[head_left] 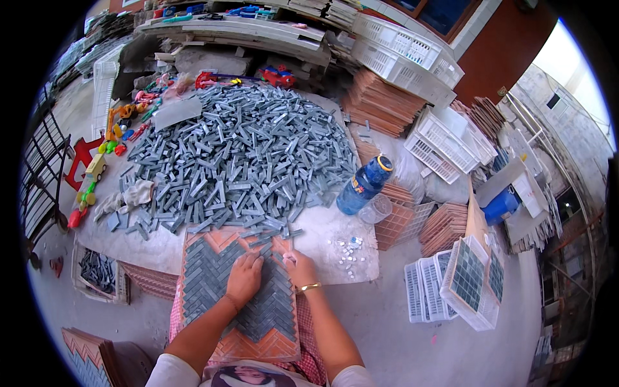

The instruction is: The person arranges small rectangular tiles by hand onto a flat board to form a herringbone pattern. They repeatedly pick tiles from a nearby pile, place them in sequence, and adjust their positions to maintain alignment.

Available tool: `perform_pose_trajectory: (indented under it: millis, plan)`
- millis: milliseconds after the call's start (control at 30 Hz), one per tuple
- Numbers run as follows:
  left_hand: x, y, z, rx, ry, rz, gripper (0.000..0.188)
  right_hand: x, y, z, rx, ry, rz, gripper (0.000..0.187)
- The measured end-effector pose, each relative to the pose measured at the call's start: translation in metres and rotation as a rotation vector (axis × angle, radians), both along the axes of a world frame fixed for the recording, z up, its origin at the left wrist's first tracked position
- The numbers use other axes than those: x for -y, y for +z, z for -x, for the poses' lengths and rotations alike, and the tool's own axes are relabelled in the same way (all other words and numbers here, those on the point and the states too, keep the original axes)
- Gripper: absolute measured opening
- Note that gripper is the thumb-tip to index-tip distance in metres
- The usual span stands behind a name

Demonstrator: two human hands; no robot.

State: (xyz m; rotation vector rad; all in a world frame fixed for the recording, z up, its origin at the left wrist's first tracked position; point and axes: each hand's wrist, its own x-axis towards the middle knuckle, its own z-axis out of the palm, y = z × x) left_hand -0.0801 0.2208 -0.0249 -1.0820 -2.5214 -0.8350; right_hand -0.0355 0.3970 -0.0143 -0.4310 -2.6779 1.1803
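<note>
On my lap rests an orange-brown board [193, 271] with a zigzag pattern of ridges, its middle filled with grey strip tiles [213, 284] laid in herringbone. My left hand [245, 278] lies over the filled part, fingers bent together at the upper rows; whatever is under the fingertips is hidden. To its right, my right hand [300, 269] is closed in a pinch at the board's upper right edge. A small pale bit shows at its fingertips, too small to name. Beyond both hands spreads a big heap of loose grey strip tiles [238, 155], some spilling onto the board's far edge.
A blue bottle [362, 187] and a clear cup [375, 209] stand right of the heap. Small white pieces [348, 250] lie nearer. Gloves [132, 195] and toys [97, 168] line the left side. White crates [445, 142] and stacked boards [380, 100] stand at right.
</note>
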Motion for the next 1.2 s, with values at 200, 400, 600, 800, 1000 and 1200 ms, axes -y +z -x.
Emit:
perform_pose_trajectory:
  millis: [200,400,600,800,1000,1200]
  plan:
    - [0.0,0.001,0.001,-0.015,0.001,-0.02,0.024,0.004,0.004,-0.002,-0.03,0.022,-0.054,0.013]
    - [0.0,-0.001,0.0,-0.022,0.004,-0.039,0.021,0.012,0.002,-0.007,-0.058,-0.021,-0.182,0.013]
    - [0.0,0.0,-0.001,-0.015,0.002,-0.039,0.022,-0.005,-0.01,-0.013,-0.156,0.019,-0.042,0.014]
    - [0.0,0.0,0.0,-0.014,0.013,-0.028,0.02,0.0,0.006,-0.019,-0.018,0.084,-0.098,0.019]
    - [-0.002,0.001,0.0,-0.021,0.009,-0.035,0.019,0.003,-0.003,-0.014,0.018,-0.006,-0.125,0.019]
    - [-0.001,0.002,-0.001,0.016,0.015,-0.015,0.021,0.024,0.012,-0.023,0.003,-0.068,-0.316,0.022]
